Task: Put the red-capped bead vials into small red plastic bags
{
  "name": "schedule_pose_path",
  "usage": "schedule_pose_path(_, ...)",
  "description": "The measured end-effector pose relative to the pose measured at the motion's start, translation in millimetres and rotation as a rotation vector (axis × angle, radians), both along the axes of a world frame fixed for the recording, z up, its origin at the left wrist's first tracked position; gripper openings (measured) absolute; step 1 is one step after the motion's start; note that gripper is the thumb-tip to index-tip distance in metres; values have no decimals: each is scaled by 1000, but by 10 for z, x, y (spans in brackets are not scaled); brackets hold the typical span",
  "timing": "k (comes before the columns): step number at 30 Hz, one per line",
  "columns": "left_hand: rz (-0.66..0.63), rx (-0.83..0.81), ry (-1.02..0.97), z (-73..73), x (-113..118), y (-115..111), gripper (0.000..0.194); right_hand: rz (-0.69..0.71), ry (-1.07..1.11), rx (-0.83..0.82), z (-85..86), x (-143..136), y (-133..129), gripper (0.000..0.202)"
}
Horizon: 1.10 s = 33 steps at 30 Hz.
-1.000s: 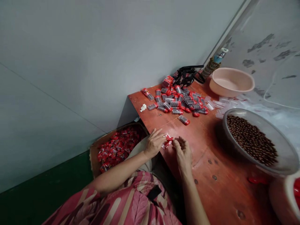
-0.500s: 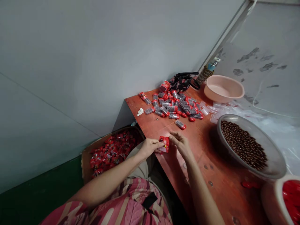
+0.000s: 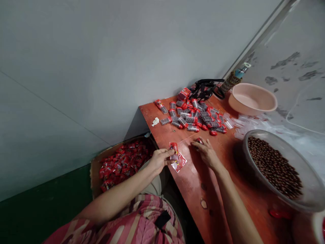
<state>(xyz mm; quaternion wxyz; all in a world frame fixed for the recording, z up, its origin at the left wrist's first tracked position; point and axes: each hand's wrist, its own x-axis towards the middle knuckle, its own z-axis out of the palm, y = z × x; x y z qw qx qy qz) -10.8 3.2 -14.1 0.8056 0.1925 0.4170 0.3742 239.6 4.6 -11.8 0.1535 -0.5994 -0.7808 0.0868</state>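
My left hand pinches a red printed packet above the table's near edge. Another red packet lies just below it, partly under the first. Further right, my right hand has its fingers closed round a small red-capped container on the table. Beyond the hands lies a pile of clear, red-capped containers filled with dark beads.
On the red table stand a grey bowl of brown balls, a pink basin, a black patterned bag and clear empty containers. A carton of red packets sits below, left.
My right hand has left the packet and closed on the container that lay apart from the pile. Two packets now show at my left hand. The view has shifted slightly.
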Motion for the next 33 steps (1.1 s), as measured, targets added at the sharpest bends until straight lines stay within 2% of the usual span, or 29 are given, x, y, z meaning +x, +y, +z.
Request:
schedule_pose_path(1, 19, -20, -24, -4, 10, 8, 21, -77, 63, 36, -8, -3, -104, 40)
schedule_pose_path(2, 35, -35, -46, -5, 28, 14, 20, -211, 118, 68, -6, -20, -196, 37)
schedule_pose_path(5, 84, -73, -82, 7, 105, 20, 18, -669, 184, 33, 28, -141, -333, 45)
schedule_pose_path(6, 96, -87, -88, 15, 132, 19, 17, -764, 184, -20, 39, -189, -322, 52)
schedule_pose_path(8, 124, -115, -100, 33, 170, 17, 16, -846, 237, -112, 49, -261, -233, 57)
schedule_pose_path(12, 194, -163, -126, 56, 165, 20, 16, -832, 477, -185, 43, -302, -23, 40)
schedule_pose_path(14, 227, -181, -146, 50, 135, 27, 17, -789, 551, -228, 51, -352, -42, 31)
schedule_pose_path(17, 251, -196, -182, 27, 105, 45, 18, -704, 764, -237, 94, -574, -296, 29)
schedule_pose_path(19, 256, -198, -207, 17, 115, 55, 17, -637, 1106, -194, 130, -803, -547, 28)
schedule_pose_path(21, 262, -193, -233, 21, 148, 57, 16, -584, 1263, -218, 150, -1038, -770, 28)
schedule_pose_path(25, 244, -164, -246, 72, 232, 26, 15, -592, 1273, -235, 89, -1325, -967, 26)
schedule_pose_path(29, 215, -102, -227, 129, 262, -29, 18, -606, 1206, -224, -7, -1361, -950, 26)
schedule_pose_path(33, 177, 19, -168, 163, 250, -55, 24, -578, 1155, -169, -16, -1334, -936, 26)
